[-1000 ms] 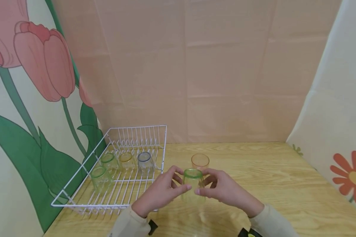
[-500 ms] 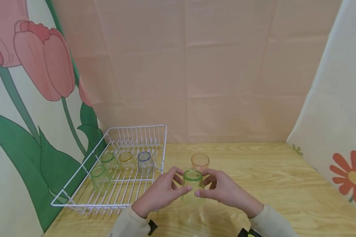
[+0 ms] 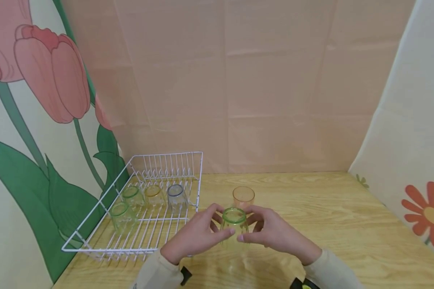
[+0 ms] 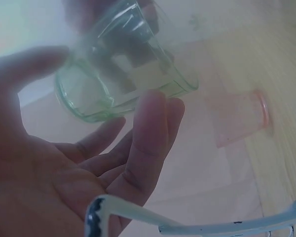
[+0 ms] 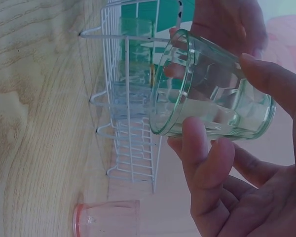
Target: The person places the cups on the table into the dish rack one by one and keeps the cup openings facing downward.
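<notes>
A clear green-tinted drinking glass is held between both hands in front of the person, its wider end facing down toward the table. My left hand grips its left side, thumb in front and fingers behind. On the opposite side my right hand grips it the same way; in the right wrist view the thumb and fingertips touch the glass. Just behind the hands, an orange-pink glass stands on the table, its lower part hidden by them.
To the left, a white wire dish rack stands on the wood-grain table. It holds two green glasses, a yellow one and a blue one. A plain pinkish sheet hangs behind, with flower-printed sheets at both sides.
The green glass in the hands has tipped slightly, so its upper end shows as a rounder ring a little lower. Both hands stay almost in place.
</notes>
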Demonstrator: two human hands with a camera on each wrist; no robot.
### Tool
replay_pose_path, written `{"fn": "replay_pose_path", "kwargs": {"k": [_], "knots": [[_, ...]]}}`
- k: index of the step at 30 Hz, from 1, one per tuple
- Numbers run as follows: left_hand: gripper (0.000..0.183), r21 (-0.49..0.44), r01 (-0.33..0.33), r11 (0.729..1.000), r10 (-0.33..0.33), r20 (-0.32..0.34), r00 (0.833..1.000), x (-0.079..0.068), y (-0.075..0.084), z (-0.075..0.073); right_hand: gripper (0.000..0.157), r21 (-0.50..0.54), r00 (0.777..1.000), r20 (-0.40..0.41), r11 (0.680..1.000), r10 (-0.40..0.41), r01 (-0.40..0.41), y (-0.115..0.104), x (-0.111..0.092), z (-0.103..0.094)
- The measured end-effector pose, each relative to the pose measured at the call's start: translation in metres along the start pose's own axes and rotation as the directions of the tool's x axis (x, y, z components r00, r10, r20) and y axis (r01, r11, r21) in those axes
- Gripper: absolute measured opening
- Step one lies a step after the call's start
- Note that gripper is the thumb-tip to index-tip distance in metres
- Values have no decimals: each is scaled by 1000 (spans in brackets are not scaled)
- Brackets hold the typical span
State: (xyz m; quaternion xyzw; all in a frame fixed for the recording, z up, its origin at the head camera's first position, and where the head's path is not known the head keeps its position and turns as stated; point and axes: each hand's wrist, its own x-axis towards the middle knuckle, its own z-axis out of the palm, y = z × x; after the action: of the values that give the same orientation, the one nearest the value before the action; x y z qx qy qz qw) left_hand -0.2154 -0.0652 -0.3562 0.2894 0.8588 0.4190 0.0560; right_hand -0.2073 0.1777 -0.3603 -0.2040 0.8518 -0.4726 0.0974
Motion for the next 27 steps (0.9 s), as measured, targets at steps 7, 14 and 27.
{"fn": "replay_pose_path", "kwargs": {"k": [7,14,27], "knots": [[47,8,-20,1000,20,11,1000,-1,3,0,55,12,1000,15,1000,-10,10,0,-2,1],[49,26,-37,999,36,20,999,-2,4,0,53,25,998,36,998,-50,49,1,-2,2],[47,40,-24,999,24,3,1000,-5,10,-7,60,54,993,64,994,-95,91,-4,-4,6]]}}
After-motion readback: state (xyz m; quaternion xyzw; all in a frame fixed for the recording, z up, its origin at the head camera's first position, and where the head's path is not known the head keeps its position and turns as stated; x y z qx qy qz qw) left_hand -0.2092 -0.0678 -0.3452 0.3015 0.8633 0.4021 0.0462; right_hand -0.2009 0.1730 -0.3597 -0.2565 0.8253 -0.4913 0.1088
